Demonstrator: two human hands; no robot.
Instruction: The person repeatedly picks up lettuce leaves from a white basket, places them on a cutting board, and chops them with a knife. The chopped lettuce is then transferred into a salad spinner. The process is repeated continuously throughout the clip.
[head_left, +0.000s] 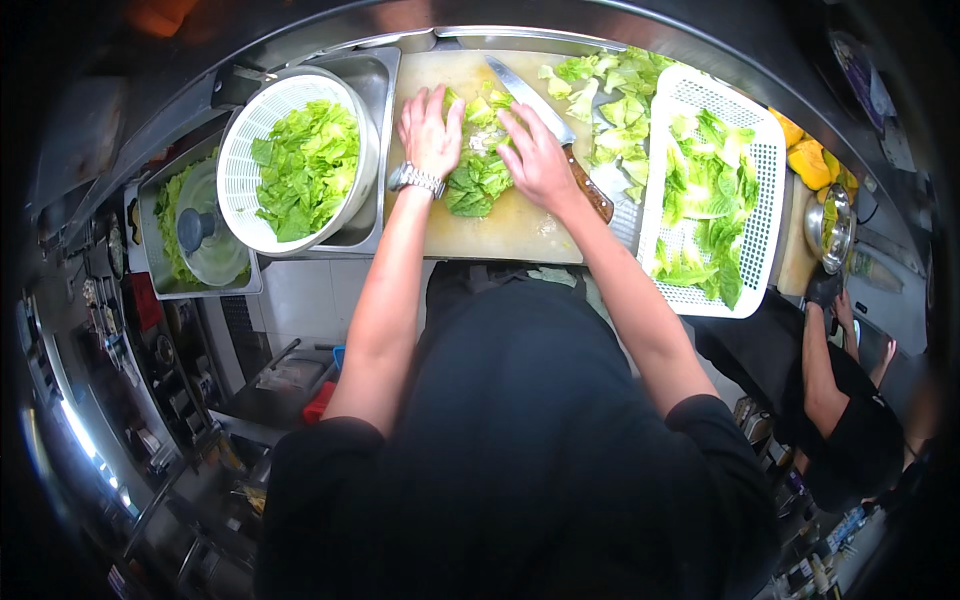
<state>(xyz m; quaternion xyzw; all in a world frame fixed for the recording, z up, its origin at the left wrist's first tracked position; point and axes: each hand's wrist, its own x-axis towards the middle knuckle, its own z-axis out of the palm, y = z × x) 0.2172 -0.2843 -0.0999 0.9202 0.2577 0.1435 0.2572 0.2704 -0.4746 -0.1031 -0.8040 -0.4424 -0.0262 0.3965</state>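
Observation:
Cut green lettuce (474, 184) lies on a pale cutting board (502, 232) between my two hands. My left hand (433, 133), below a metal-band wristwatch, is spread flat at the pile's left side. On the right, my right hand (536, 157) has its fingers apart, with the fingertips at the edge of the leaves. Neither hand grips anything that I can see. A kitchen knife (531, 97) with a brown handle rests on the board just beyond my right hand, its blade pointing away to the upper left. Part of its handle is behind my right wrist.
A white colander (244, 165) of cut lettuce stands left, over a steel sink pan (375, 82). To the right is a white perforated basket (765, 217) with whole leaves. Loose leaves (626, 112) lie between board and basket. Beyond are yellow pumpkin pieces (810, 163) and a co-worker's gloved hand (825, 289).

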